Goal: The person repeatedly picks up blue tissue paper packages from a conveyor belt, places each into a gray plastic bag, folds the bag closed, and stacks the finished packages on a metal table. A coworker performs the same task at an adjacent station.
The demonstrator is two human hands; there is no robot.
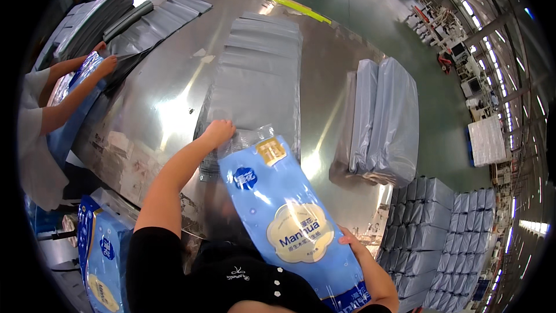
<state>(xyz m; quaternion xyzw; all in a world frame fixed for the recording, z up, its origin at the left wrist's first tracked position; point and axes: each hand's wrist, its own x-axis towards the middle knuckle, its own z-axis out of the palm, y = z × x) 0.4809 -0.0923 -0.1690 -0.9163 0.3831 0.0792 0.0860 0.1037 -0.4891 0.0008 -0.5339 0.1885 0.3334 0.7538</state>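
Note:
A long blue tissue-paper package [260, 197] with a clear film end [249, 139] lies slanted across the table's near edge. My right hand [352, 242] grips the package's right side near its lower end. Beside the film end, my left hand [219, 131] is closed at the near end of a stack of flat grey plastic bags [255, 75]. Its fingertips are partly hidden, and they seem to pinch a bag's edge. The package's film end overlaps the near end of the bags.
Filled grey bags [388, 116] stand at the metal table's [324, 93] right side, with more stacked grey packs [420, 226] beyond. At left, a co-worker's hands [104, 61] handle another package by grey bags [156, 23]. A blue package [104, 255] stands at lower left.

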